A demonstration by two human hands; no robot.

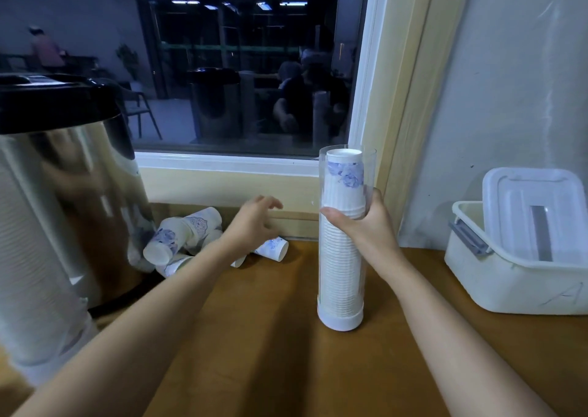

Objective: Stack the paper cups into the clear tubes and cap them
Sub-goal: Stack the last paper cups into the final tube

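Observation:
A clear tube [342,267] stands upright on the wooden counter, on a white base cap, filled almost to its open top with stacked white paper cups [345,174] that bear a blue print. My right hand [366,222] grips the tube around its upper middle. Several loose paper cups [178,241] lie on their sides near the wall at the left. My left hand [254,222] hovers over them with fingers spread and holds nothing. One loose cup [273,249] lies just right of that hand.
A large steel water urn [63,178] with a black lid stands at the left. A second cup-filled tube [35,305] is at the near left edge. A white plastic box [521,257] with its lid propped inside sits at the right. A window sill runs behind.

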